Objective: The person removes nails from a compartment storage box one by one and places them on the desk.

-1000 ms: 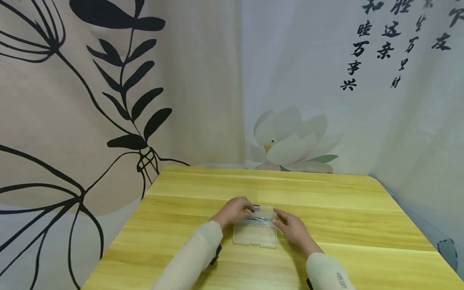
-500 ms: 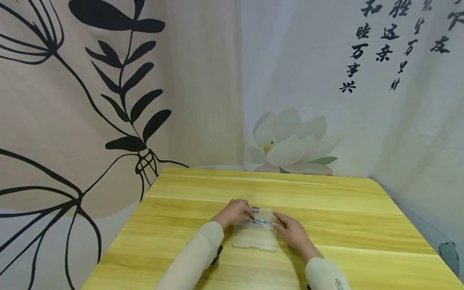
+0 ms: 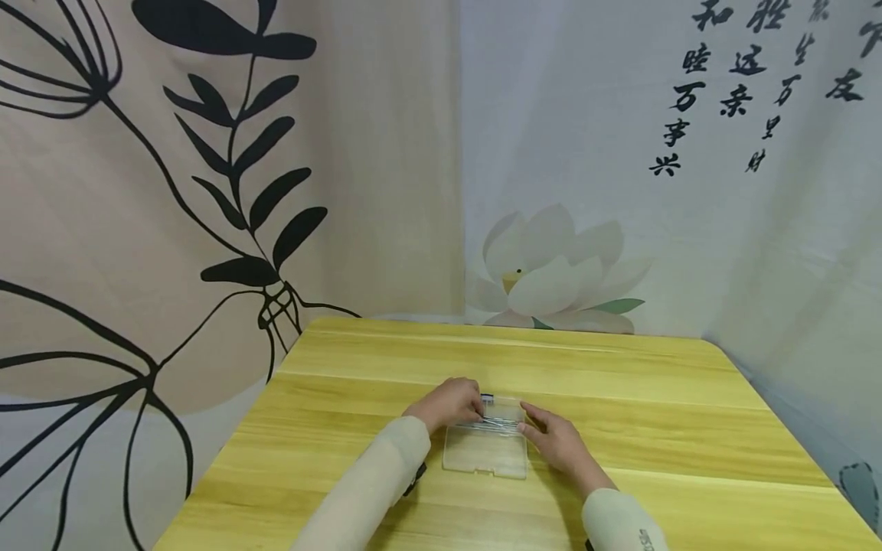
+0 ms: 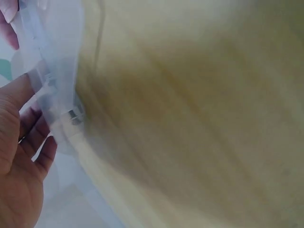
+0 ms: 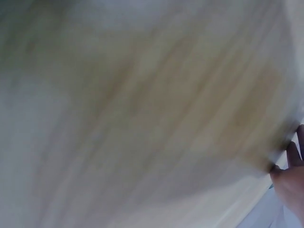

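**Two hands at a clear case**

The table [image 3: 620,413] carries a clear case [image 3: 485,451], lying flat near its front middle, lid swung open toward the person. The left hand [image 3: 451,404] sits at the case's far left corner, fingers curled down onto its edge, seemingly pinning it so it cannot slide. The right hand [image 3: 554,441] lies along the right edge, thumb and forefinger pinching at the same far strip (likely the hinge line). Thin metal pieces [image 3: 498,421] rest across that strip; what they are is too small to tell. The wrist views are blurred: the left shows fingers [image 4: 28,128] beside clear plastic, the right only a fingertip.
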`<state>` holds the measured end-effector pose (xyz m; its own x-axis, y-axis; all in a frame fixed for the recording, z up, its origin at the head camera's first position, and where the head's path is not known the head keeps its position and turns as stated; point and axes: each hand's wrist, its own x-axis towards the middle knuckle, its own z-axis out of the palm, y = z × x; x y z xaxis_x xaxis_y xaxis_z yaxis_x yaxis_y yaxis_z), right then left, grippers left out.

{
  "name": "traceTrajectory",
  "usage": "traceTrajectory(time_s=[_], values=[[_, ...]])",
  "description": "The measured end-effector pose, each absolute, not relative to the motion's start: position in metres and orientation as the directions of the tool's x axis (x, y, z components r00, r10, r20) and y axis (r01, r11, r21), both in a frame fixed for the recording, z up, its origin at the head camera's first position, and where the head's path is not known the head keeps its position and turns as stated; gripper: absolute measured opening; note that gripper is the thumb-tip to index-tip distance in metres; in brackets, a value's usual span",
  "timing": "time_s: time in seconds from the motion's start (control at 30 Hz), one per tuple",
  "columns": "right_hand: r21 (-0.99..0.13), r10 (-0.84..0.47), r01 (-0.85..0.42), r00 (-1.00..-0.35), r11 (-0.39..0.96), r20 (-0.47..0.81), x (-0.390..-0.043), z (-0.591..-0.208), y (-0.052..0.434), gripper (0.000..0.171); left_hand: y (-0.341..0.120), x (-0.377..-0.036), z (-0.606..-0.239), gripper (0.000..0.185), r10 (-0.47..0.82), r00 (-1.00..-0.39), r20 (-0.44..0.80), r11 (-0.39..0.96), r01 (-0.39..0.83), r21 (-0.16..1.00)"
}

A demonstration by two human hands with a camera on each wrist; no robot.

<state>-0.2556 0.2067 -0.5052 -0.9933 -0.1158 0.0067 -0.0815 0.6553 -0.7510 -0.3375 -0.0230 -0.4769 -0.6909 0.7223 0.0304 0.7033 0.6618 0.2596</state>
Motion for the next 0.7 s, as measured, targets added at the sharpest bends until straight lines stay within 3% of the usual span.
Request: traceTrajectory(time_s=[0.13,0.3,0.53,0.7], values=[[-0.750,-0.118,-0.081,-0.993,0.657,0.004,-0.256,-0.503,0.205,0.050,-0.017,-0.339,-0.469,0.011,0.733,-0.679,-0.040,0.671,0.714,0.200],[-0.746,-0.114,-0.085,-0.993,0.660,0.012,-0.253,-0.503,0.205,0.048,-0.013,-0.336,-0.460,0.019,0.695,-0.708,-0.128,0.714,0.656,0.245],[-0.752,-0.130,-0.096,-0.991,0.652,0.014,-0.253,-0.501,0.200,0.049,-0.035,-0.340,-0.458,0.037,0.687,-0.722,-0.079,0.694,0.619,0.368],[-0.745,-0.130,-0.093,-0.991,0.661,0.008,-0.254,-0.502,0.200,0.051,-0.075,-0.351,-0.451,0.033,0.637,-0.770,-0.005,0.700,0.577,0.421]])
